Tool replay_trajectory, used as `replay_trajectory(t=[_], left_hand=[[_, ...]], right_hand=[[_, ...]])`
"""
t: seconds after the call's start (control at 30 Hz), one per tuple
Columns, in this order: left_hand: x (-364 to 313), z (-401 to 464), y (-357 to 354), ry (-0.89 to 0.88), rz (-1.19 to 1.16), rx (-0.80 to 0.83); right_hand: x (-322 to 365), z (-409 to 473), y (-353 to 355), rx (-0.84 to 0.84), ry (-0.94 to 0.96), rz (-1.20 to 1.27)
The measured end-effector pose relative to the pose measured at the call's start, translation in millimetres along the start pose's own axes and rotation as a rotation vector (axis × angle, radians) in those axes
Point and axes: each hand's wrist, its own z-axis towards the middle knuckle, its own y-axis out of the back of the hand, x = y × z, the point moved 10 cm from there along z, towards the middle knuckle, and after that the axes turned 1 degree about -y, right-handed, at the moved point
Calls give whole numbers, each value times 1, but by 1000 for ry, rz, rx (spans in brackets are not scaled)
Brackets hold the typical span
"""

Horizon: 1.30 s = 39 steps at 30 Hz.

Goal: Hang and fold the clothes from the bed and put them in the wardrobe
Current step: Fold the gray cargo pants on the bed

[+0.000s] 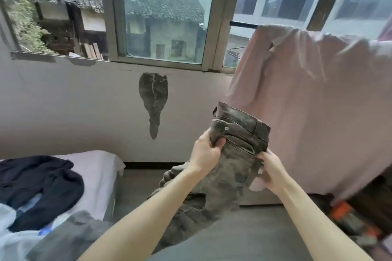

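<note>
Head view: one pair of grey jeans [229, 154] is held up in front of the window [161, 17], waistband uppermost, legs trailing down. The left hand [204, 154] pinches the waistband's left edge, thumb on the front. The right hand [269, 170] grips the right edge, fingers curled. Both forearms reach forward. Left of the jeans, one dark garment [40, 184] lies on the bed [95, 167]; right, one pink cloth [314, 101] hangs.

Faded grey-brown jeans [233, 154] are seen; a pale pink cloth [318, 101]; a navy garment [42, 180] on a white-sheeted bed [99, 167].
</note>
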Motion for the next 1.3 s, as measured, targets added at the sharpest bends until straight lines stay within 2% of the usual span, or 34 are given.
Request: replay_trajectory(t=[0.1, 0.2, 0.27, 0.4, 0.47, 0.57, 0.67, 0.77, 0.87, 0.93, 1.07, 1.13, 1.2, 1.3], left_hand=[[-31, -16, -67, -193, 299, 7], [-30, -34, -129, -263, 507, 133], [-22, -48, -161, -295, 549, 246], [0, -78, -216, -311, 592, 478], [18, -91, -227, -278, 569, 589], [49, -114, -233, -113, 419, 785], [71, -129, -231, 123, 222, 912], [80, -111, -209, 187, 183, 809], [99, -88, -182, 262, 236, 691], [108, -78, -174, 284, 263, 683], [115, -67, -180, 278, 319, 718], [120, -64, -182, 261, 387, 716], [131, -63, -178, 286, 419, 695], [154, -61, -158, 444, 337, 635]], right_hand=[[1, -16, 32, 141, -146, 28], [16, -30, 59, 309, -157, 148], [19, -36, 71, 357, -159, 39], [1, -35, 118, 153, -184, -207], [-13, -35, 145, -12, -204, -220], [-25, -34, 171, -190, -157, -125], [-25, -39, 181, -257, -86, -216], [-18, -48, 186, -249, 37, -405], [1, -65, 198, -319, 194, -429], [19, -76, 199, -316, 302, -490], [43, -96, 192, -241, 441, -816], [50, -108, 200, -321, 496, -934], [59, -124, 209, -417, 569, -928], [72, -142, 219, -520, 664, -873]])
